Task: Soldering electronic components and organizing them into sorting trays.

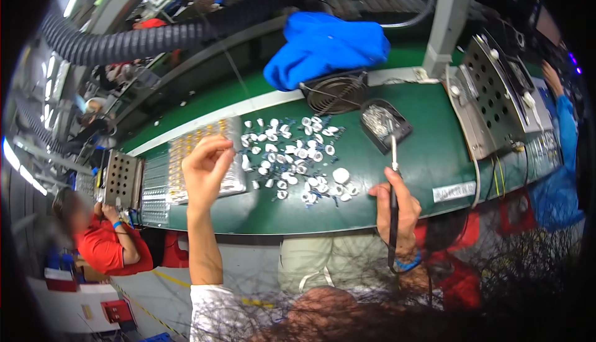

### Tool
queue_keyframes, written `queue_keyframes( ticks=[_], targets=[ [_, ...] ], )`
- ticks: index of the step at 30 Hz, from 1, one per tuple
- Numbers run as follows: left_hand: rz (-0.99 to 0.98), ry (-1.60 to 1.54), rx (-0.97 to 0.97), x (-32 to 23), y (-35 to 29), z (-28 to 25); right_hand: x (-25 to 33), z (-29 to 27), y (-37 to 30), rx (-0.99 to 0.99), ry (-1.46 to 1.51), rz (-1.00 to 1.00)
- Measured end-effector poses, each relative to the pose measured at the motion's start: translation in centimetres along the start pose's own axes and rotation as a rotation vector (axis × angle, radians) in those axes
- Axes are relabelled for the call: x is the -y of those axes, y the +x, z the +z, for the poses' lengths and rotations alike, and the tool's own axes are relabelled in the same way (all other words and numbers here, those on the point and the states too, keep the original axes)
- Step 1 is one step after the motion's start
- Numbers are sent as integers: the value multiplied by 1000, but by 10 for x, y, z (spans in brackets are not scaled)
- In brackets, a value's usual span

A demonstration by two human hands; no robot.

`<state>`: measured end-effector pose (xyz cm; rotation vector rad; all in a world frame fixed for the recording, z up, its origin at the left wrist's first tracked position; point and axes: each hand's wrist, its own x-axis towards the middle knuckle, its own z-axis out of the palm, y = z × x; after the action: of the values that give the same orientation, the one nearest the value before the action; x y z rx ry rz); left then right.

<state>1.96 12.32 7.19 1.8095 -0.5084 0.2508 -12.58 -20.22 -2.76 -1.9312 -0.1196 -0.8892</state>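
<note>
My right hand (400, 208) is closed round the dark handle of a soldering iron (395, 156), with a blue band at the wrist. The iron's metal tip reaches into a black holder (402, 132) filled with silvery metal wool. My left hand (207, 167) is raised over a clear plastic tray (177, 168) with rows of small yellowish parts, thumb and fingertips pinched together. Whatever the pinch holds, if anything, is too small to make out. Between my hands many small white round parts (301, 154) with short dark wires lie scattered on the green bench top (434, 112).
A round fan (337, 95) stands behind the white parts, a blue cloth (329, 47) draped over it. Perforated metal boxes (487, 97) stand right and far left. A black ribbed hose (143, 42) hangs above. A person in red (115, 243) works at left.
</note>
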Motion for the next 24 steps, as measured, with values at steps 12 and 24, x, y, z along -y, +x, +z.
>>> queue_keyframes(
  ticks=[12,24],
  targets=[
    [-146,132,-128,144,169,-122,-9,4,-10,-39,-31,4],
    [247,1568,291,375,248,-231,-1,1,-9,5,-197,-47]
  ],
)
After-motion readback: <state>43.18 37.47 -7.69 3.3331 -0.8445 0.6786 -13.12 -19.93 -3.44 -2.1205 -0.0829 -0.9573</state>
